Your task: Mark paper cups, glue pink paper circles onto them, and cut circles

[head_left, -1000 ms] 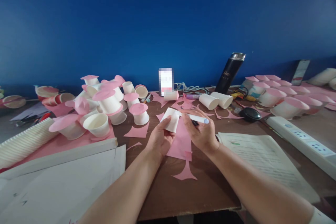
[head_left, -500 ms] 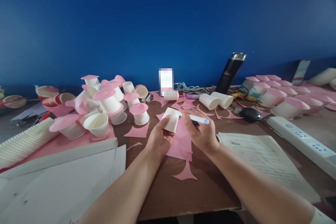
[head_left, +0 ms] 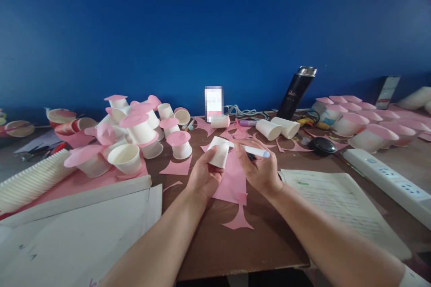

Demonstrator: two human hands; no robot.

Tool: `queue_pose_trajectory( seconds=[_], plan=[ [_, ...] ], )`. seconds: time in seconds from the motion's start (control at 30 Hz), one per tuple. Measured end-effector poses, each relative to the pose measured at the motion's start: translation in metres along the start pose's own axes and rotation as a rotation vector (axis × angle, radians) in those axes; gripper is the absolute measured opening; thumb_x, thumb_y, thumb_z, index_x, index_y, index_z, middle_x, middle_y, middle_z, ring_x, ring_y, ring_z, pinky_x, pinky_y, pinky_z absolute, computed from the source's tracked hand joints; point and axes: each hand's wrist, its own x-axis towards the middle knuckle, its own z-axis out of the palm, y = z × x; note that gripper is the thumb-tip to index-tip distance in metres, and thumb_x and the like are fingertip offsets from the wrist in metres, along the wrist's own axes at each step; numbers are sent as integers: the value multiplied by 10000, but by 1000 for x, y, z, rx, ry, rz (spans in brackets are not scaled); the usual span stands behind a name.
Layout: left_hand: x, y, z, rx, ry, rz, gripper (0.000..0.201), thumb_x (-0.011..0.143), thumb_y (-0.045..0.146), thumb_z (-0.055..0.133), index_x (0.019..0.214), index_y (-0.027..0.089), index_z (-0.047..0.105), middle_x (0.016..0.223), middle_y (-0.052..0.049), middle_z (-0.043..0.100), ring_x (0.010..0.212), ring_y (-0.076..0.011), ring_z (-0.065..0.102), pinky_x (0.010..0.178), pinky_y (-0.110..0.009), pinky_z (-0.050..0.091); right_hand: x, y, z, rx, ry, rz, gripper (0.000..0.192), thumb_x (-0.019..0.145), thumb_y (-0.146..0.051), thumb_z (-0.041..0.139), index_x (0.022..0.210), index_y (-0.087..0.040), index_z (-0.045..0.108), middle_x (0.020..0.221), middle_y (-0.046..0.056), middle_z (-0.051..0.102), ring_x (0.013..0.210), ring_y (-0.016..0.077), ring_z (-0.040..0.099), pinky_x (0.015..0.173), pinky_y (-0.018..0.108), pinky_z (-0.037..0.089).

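Small white paper cup (head_left: 218, 152) clasped in left hand (head_left: 204, 177), white marker pen (head_left: 256, 152) gripped by right hand (head_left: 261, 170), bare brown worktop (head_left: 215, 242) open toward near edge.

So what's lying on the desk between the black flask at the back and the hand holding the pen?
In the head view, two white paper cups lie on their sides between the flask and the right hand, with pink paper scraps beside them.

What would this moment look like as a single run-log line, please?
left hand: holds paper cup | right hand: holds marker | pink paper beneath
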Motion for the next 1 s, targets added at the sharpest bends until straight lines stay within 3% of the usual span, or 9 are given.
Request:
queue_pose_trajectory(
  seconds=[1.0],
  plan=[
    [-4, 3, 4, -6, 7, 14, 108, 724, 83, 682, 795, 146, 631, 753, -15, 684, 601, -86, 634, 457, -146, 448, -2, -1, 1, 4, -11, -11, 177, 900, -219, 537, 1004, -213, 680, 952, 48, 724, 904, 191, 662, 843, 334, 524]
  ],
)
